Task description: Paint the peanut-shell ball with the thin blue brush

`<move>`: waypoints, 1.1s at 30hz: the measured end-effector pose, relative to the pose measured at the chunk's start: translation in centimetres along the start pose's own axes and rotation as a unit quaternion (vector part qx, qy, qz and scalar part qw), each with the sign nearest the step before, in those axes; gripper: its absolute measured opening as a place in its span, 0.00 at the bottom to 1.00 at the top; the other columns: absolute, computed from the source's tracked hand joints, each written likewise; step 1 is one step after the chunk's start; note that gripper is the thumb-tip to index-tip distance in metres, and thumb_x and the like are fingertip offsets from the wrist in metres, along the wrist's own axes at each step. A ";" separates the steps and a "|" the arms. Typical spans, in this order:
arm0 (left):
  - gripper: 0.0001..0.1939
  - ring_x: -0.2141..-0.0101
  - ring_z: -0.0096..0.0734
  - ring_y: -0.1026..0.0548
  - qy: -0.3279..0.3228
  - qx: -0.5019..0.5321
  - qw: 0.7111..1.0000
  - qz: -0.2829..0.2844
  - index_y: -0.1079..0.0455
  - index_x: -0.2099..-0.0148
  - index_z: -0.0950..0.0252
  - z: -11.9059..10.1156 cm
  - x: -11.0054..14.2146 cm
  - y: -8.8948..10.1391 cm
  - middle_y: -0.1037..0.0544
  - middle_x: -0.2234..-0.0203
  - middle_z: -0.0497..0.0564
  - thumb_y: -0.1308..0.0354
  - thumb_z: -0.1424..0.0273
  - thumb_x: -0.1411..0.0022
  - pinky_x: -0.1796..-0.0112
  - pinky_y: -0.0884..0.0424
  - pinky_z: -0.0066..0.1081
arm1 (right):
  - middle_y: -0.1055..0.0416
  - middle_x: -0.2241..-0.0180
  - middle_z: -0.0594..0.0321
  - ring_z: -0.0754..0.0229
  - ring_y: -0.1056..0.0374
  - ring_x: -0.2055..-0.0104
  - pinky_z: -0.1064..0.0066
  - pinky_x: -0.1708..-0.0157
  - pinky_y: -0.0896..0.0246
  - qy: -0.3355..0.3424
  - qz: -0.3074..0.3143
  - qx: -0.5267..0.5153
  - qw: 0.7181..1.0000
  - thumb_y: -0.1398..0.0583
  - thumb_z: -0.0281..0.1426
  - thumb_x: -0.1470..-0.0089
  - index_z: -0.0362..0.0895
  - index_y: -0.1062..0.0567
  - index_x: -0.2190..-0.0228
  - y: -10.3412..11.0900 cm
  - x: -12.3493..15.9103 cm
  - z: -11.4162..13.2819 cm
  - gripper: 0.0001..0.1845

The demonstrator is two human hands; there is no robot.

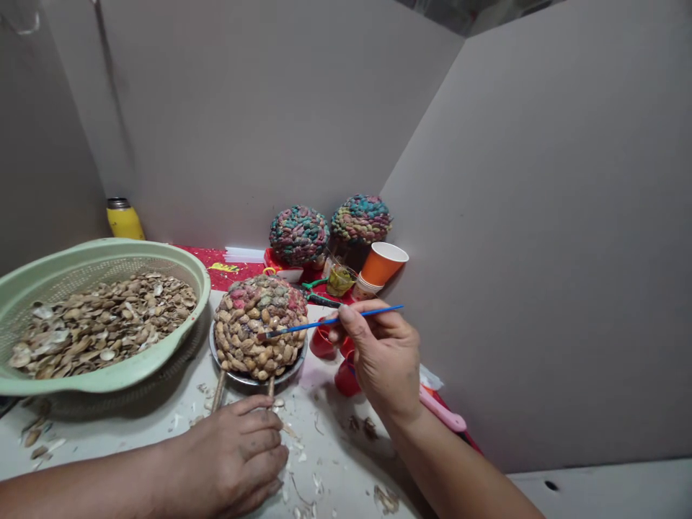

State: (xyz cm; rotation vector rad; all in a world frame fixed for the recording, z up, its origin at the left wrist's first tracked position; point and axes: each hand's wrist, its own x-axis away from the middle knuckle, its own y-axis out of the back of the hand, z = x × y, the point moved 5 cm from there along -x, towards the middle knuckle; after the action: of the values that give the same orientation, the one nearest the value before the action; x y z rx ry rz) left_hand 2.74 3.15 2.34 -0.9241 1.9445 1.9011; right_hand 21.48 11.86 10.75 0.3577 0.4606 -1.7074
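Note:
My right hand (386, 353) pinches a blue paintbrush (318, 323) between thumb and fingers. The brush's bristles touch the front of a dome covered in peanuts (259, 353), bare tan below and tinted red, green and purple on top. The dome sits on a round metal dish (296, 369). Two thin brown sticks (219, 391) jut from it toward me. My left hand (238, 450) lies low over the sticks with its fingers curled, the right-hand stick running in under the index finger. Its thumb and palm are hidden.
At left stands a green colander (135, 364) of shells. Behind the dome are two painted peanut balls (299, 234), an orange paper cup (383, 265) and a glass of yellow-green stuff (340, 281). Red cups (346, 376) stand beside my right hand. A yellow bottle (125, 220) stands farther back; grey panels (259, 108) enclose the table.

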 end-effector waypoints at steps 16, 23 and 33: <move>0.07 0.62 0.39 0.19 -0.001 -0.004 1.000 -0.003 0.27 0.52 0.67 -0.1 0.0 0.1 0.15 0.67 0.53 0.42 0.74 0.31 0.46 0.28 0.41 | 0.21 0.79 0.66 0.65 0.25 0.81 0.78 0.80 0.26 0.053 0.006 0.022 0.998 0.28 0.40 0.43 0.44 0.19 0.71 0.6 1.1 0.1 0.12; 0.07 0.61 0.38 0.18 0.000 -0.005 1.000 -0.003 0.27 0.52 0.67 -0.1 0.2 -0.1 0.15 0.67 0.53 0.40 0.73 0.32 0.42 0.30 0.40 | 0.18 0.74 0.64 0.61 0.21 0.77 0.74 0.77 0.23 0.180 -0.006 0.067 0.981 0.32 0.32 0.38 0.46 0.19 0.68 1.4 1.7 1.5 0.05; 0.09 0.60 0.38 0.18 0.008 -0.006 1.000 0.009 0.29 0.50 0.63 0.1 0.2 -0.3 0.15 0.67 0.53 0.39 0.72 0.33 0.44 0.27 0.39 | 0.14 0.64 0.54 0.62 0.17 0.63 0.71 0.58 0.19 0.471 0.254 0.245 0.808 0.40 0.21 0.34 0.41 0.24 0.57 1.4 5.1 4.2 0.06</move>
State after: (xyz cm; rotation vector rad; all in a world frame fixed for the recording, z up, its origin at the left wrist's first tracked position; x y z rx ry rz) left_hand 2.72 3.16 1.98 -0.9310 1.9602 1.9229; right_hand 21.98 5.18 11.82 1.6014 0.5476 -0.9873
